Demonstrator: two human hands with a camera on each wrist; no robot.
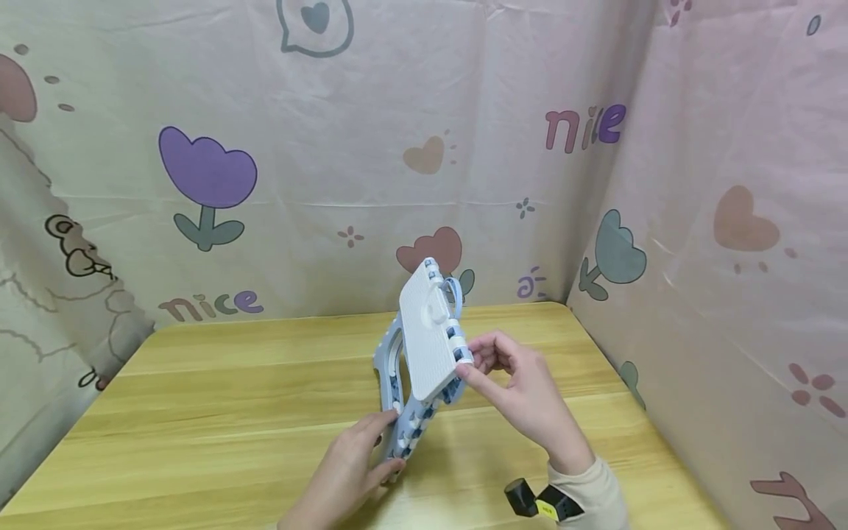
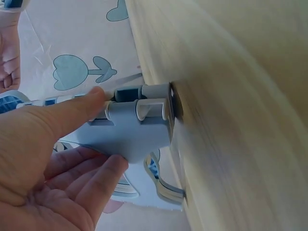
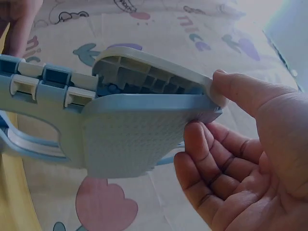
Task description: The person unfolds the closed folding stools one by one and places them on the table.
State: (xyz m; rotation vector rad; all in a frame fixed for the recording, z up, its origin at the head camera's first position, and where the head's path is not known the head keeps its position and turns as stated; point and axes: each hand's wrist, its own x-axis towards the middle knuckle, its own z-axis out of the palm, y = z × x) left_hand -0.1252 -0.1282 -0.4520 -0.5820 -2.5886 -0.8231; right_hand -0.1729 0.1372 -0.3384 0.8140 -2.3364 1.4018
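Observation:
A light blue and white plastic folding stool (image 1: 424, 342) stands tilted on the table, partly folded, its white ribbed panel toward me. My left hand (image 1: 347, 464) grips its lower end, near the tabletop. In the left wrist view, that hand's thumb lies on the hinged edge and its fingers are against the blue side panel (image 2: 127, 137). My right hand (image 1: 523, 390) pinches the upper panel's right corner. The right wrist view shows its thumb on the white panel (image 3: 149, 60) and fingertips under the blue panel (image 3: 130, 130), with a wedge-shaped gap between both panels.
The wood-grain table (image 1: 252, 390) spreads around the stool. Behind it and to the right hangs a printed cloth (image 1: 311, 162) with flowers and hearts. A black device on a strap (image 1: 546, 504) sits on my right wrist over a light sleeve (image 1: 592, 493).

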